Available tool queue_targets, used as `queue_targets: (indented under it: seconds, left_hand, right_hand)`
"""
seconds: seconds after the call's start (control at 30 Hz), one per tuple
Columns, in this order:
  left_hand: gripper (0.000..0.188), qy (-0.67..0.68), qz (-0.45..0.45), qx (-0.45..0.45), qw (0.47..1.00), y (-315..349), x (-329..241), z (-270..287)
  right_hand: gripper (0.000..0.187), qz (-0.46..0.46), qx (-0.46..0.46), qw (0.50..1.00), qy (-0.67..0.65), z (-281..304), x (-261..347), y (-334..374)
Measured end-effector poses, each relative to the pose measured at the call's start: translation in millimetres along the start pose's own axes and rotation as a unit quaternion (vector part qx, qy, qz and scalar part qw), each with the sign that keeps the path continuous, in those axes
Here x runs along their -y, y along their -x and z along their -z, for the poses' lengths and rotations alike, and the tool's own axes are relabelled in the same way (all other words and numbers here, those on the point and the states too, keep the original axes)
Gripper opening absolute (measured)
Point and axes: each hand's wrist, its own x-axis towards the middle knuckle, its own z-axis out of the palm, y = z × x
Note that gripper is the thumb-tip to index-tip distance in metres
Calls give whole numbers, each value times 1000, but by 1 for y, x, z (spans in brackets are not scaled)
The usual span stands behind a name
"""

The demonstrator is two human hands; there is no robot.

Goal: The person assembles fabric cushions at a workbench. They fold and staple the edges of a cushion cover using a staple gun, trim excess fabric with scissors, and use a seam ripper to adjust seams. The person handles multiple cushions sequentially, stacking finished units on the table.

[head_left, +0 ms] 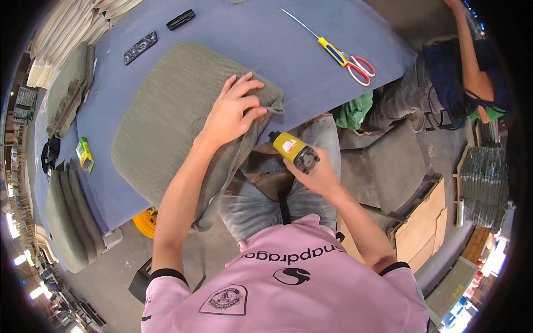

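A large grey-green fabric-covered cushion (161,111) lies over the near edge of the table. My left hand (236,108) grips it near its right corner, with the fingers bent over the cloth and the thumb beside the gathered edge. In my right hand (322,176) is a yellow and black power tool, looking like a cordless drill (290,145). Its black nose points up and left toward the cushion's edge, apart from the cloth. Most of the tool's grip is hidden by my fingers.
On the blue-grey table (233,33) lie a screwdriver (332,51), red-handled scissors (361,69), a patterned phone (140,48), a black case (180,20) and a yellow-green box (84,154). More cushions (66,222) stand at left. Another person (444,83) is at right, near wooden panels (420,227).
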Motion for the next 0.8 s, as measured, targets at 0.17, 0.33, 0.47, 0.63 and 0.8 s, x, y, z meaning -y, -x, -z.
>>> queue_targets:
  seconds: [0.17,0.33,0.47,0.63,0.8]
  left_hand:
    - [28,-108,16,80,991,8,-25,15]
    - [28,-38,-15,82,996,25,-18,15]
    - [27,45,11,49,998,30,-4,9]
    - [21,67,42,0,997,28,-2,2]
    - [19,61,53,-18,997,28,-2,-1]
  right_hand:
    - [57,35,2,999,16,11,-10,7]
    - [53,102,-48,990,87,5,-4,13]
    - [71,98,-10,990,104,0,4,11]
    - [77,101,19,987,121,0,10,3]
    - [53,111,7,994,7,4,42,-16]
